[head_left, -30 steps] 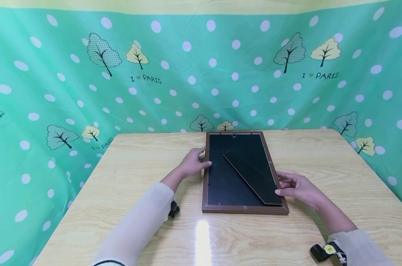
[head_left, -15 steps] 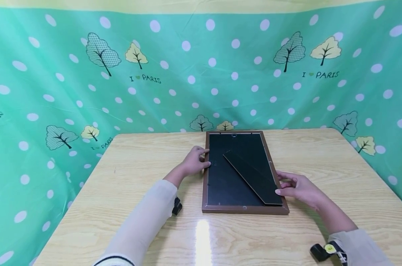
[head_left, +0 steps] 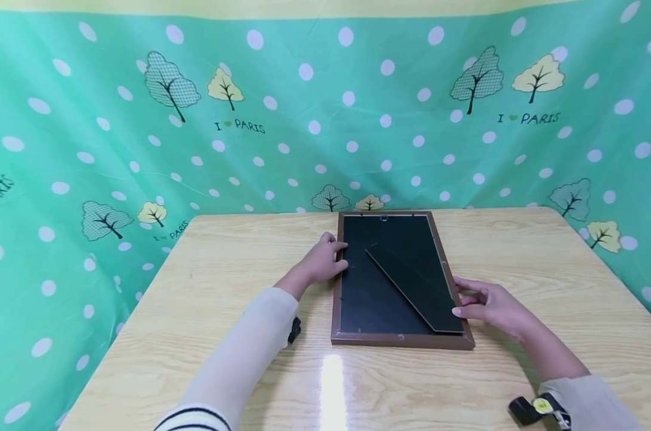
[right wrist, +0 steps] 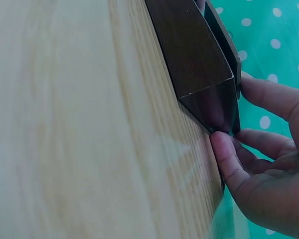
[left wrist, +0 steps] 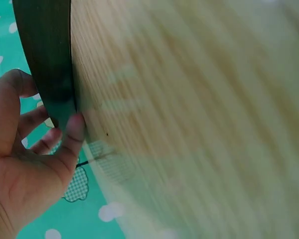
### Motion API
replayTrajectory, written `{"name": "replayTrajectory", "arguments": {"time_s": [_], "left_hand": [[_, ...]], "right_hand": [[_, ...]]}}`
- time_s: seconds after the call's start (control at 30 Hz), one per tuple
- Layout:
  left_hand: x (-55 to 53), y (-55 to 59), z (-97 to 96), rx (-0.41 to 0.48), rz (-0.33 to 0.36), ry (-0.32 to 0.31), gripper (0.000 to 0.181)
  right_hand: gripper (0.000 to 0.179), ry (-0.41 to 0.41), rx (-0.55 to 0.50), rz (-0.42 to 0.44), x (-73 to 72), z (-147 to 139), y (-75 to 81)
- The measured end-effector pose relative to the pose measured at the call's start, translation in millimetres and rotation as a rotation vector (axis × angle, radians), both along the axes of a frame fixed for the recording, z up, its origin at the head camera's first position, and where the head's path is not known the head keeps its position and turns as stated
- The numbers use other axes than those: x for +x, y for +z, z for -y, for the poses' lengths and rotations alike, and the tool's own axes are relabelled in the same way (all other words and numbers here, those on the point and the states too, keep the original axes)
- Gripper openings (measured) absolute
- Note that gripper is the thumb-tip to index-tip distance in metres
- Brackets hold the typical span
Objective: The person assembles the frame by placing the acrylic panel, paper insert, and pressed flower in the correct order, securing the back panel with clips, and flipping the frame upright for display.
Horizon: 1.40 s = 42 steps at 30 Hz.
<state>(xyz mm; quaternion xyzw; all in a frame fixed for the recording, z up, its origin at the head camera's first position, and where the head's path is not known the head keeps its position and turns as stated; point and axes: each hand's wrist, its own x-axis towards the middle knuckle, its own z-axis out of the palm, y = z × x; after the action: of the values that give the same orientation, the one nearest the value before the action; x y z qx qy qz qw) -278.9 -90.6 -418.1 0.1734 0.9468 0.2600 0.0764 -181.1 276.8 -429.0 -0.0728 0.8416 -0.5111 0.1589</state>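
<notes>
A brown picture frame lies back side up on the table, its black backing board facing me. A black easel stand slants across that board toward the lower right corner. My left hand grips the frame's left edge, thumb and forefinger over the rim. On the opposite side my right hand holds the right edge near the stand's wide end, with the thumb on top. In the right wrist view the fingers press the frame's side. The front of the frame is hidden.
The frame rests on a pale wood-grain table. A green dotted curtain with printed trees hangs behind it and along the sides. A small black device sits at the right wrist.
My left hand has shifted slightly along the left edge, and its forefinger now lies over the rim. The right hand keeps its place. The head view has turned a little.
</notes>
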Motion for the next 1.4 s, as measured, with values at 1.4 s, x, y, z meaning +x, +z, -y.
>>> {"name": "replayTrajectory", "arguments": {"time_s": [1.4], "left_hand": [[-46.6,18.3,3.8,-0.204,0.003,0.043,0.079]], "right_hand": [[0.080,0.114,-0.106,-0.023,12.2,11.2,-2.9]]}}
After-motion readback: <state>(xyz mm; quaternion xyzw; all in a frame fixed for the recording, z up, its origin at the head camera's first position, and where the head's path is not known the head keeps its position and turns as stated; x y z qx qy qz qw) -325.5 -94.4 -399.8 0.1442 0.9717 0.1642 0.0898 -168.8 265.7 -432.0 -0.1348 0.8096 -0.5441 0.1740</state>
